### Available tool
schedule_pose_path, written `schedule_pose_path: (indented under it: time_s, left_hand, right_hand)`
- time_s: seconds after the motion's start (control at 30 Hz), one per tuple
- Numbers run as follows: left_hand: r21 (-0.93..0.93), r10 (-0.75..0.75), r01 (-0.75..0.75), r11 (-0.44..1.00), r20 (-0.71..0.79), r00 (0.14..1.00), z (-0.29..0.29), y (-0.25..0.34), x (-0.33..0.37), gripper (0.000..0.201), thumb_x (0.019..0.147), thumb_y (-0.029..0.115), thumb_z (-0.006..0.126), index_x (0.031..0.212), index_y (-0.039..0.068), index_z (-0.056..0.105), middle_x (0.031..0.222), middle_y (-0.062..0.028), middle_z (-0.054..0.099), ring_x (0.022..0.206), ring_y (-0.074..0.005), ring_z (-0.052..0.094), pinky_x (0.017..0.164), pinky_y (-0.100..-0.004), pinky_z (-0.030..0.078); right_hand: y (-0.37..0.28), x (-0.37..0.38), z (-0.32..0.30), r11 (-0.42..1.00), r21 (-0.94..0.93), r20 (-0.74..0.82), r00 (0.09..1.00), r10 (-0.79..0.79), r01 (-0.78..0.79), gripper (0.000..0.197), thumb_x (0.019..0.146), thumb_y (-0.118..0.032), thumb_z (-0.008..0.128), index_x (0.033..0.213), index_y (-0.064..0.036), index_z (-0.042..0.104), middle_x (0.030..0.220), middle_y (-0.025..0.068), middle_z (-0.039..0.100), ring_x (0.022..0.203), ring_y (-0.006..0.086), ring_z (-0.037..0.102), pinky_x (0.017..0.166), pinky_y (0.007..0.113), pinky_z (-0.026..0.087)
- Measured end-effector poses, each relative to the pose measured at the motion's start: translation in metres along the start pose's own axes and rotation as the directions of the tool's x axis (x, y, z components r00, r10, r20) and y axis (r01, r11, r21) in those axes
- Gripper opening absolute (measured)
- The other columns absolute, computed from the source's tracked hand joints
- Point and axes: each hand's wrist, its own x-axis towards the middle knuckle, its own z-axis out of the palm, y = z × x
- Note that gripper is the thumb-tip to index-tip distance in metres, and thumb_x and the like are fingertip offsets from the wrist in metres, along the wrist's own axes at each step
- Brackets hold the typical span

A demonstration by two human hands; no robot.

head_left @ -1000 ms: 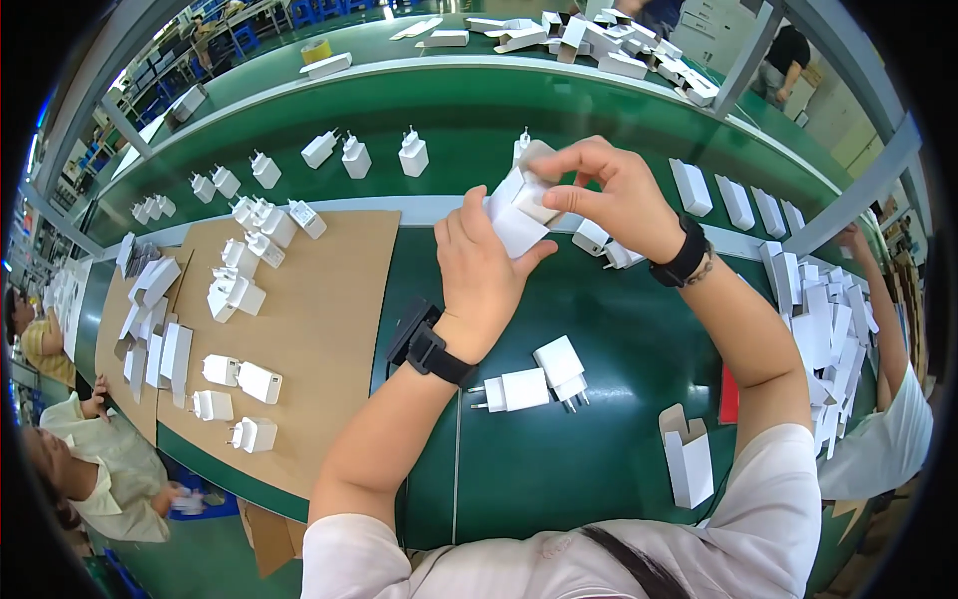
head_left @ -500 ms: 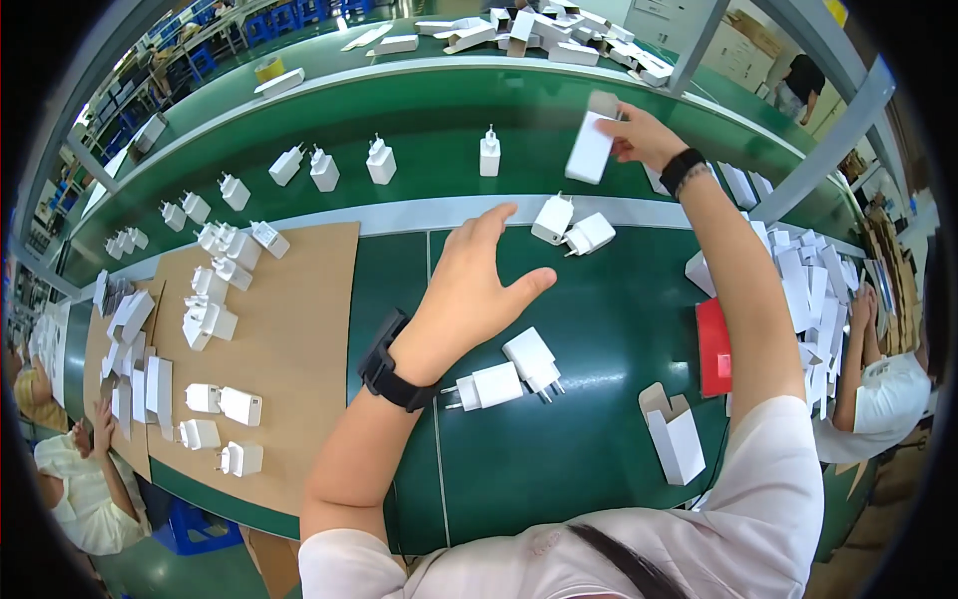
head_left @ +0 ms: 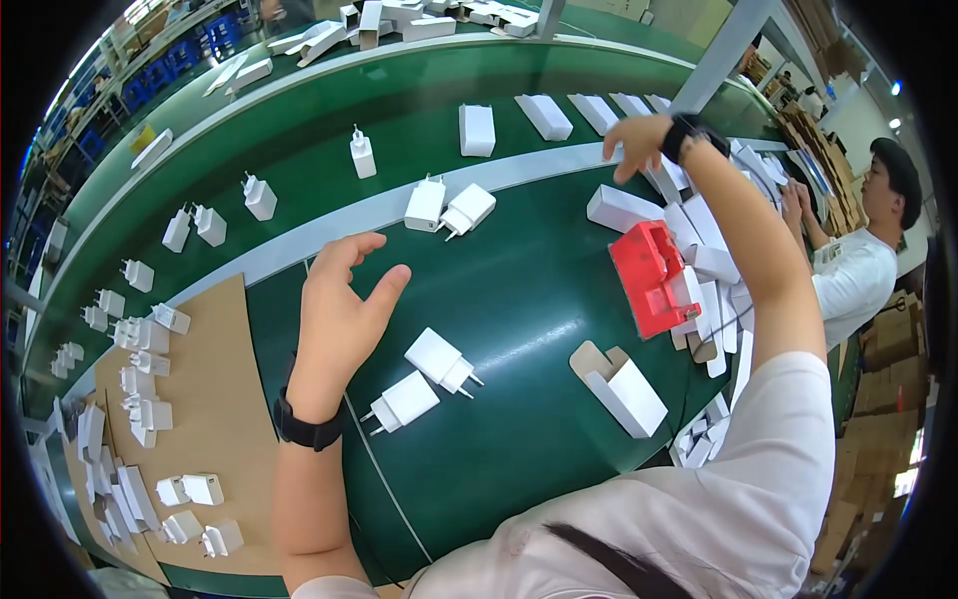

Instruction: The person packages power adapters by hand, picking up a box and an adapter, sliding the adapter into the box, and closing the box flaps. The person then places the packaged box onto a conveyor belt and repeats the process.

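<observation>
My left hand [head_left: 344, 314] hovers over the green table with thumb and fingers spread, holding nothing. Below and to its right lie two white plug chargers [head_left: 406, 401], [head_left: 437, 356], with pins showing. Another pair of white chargers [head_left: 426, 204], [head_left: 468, 210] rests farther off by the pale rail. My right hand [head_left: 639, 147] is raised at the far right, empty, its fingers bent downward and apart. Below it lies a closed white box [head_left: 624, 208] beside a red plastic fixture [head_left: 639, 275]. A white box with raised flaps [head_left: 621, 391] lies nearer to me.
Beyond the pale rail [head_left: 329, 230], a green belt [head_left: 309, 160] carries spaced chargers and several white boxes [head_left: 544, 117]. Brown cardboard [head_left: 215, 379] on the left holds more chargers. White boxes [head_left: 718, 265] pile up at right, with a co-worker [head_left: 860, 265] beyond.
My right hand has let go of a white box, which now lies on the belt, and has moved rightward toward the piled boxes. The view has turned right; my left hand stays open.
</observation>
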Motion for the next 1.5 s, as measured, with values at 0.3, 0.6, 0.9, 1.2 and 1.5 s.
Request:
schedule_pose_path:
  time_s: [0.3,0.6,0.9,1.2,1.5]
  left_hand:
    - [-0.376,-0.111,0.133,0.917,0.080,0.991,0.007,0.002,-0.002,0.031,0.084,0.020,0.062,0.108,0.001,0.057,0.094,-0.0113,0.063,0.088,-0.0193,0.060,0.074,-0.0298,0.048]
    - [-0.921,-0.123,0.389,0.010,0.385,0.915,-0.017,0.000,-0.001,0.039,0.088,0.029,0.058,0.115,0.002,0.050,0.106,-0.0083,0.058,0.096,-0.0178,0.058,0.082,-0.0306,0.048]
    - [-0.645,-0.309,0.059,0.762,-0.283,0.908,-0.064,-0.047,0.005,0.045,0.064,0.007,0.069,0.103,0.001,0.050,0.090,-0.0080,0.057,0.078,-0.0173,0.057,0.067,-0.0315,0.048]
    - [-0.642,-0.220,0.165,0.748,-0.006,0.975,-0.052,-0.037,0.013,0.065,0.074,0.023,0.072,0.119,-0.005,0.035,0.110,-0.0126,0.047,0.102,-0.0173,0.047,0.087,-0.0287,0.041]
    - [-0.561,-0.109,0.078,0.824,-0.023,0.994,-0.042,-0.025,0.012,0.053,0.079,0.018,0.069,0.122,0.000,0.043,0.106,-0.0082,0.057,0.093,-0.0156,0.056,0.081,-0.0279,0.045]
  right_hand:
    - [-0.074,-0.040,0.033,0.900,-0.313,-0.558,0.709,-0.432,0.303,0.038,0.064,-0.012,0.070,0.099,-0.0024,0.058,0.087,0.0180,0.061,0.087,0.0358,0.057,0.076,0.041,0.046]
    - [-0.237,-0.090,0.061,-0.023,-0.652,-0.363,-0.338,-0.868,0.758,0.046,0.072,-0.013,0.068,0.116,-0.0060,0.055,0.112,0.0168,0.055,0.106,0.0330,0.053,0.089,0.041,0.044]
    - [-0.304,0.083,0.029,0.452,-0.862,-0.382,0.293,-0.876,0.228,0.031,0.083,-0.022,0.047,0.109,-0.0132,0.063,0.120,0.0182,0.053,0.126,0.0317,0.037,0.108,0.052,0.019]
    - [-0.256,0.092,-0.020,0.721,-0.525,-0.743,0.170,-0.648,0.453,0.014,0.074,-0.008,0.058,0.085,-0.0050,0.067,0.086,0.0069,0.065,0.095,0.0242,0.055,0.094,0.039,0.039]
    - [-0.255,-0.070,-0.011,-0.407,0.449,-0.878,0.309,-0.364,0.795,0.043,0.085,-0.007,0.060,0.124,-0.0065,0.040,0.113,0.0124,0.055,0.101,0.0242,0.057,0.084,0.036,0.049]
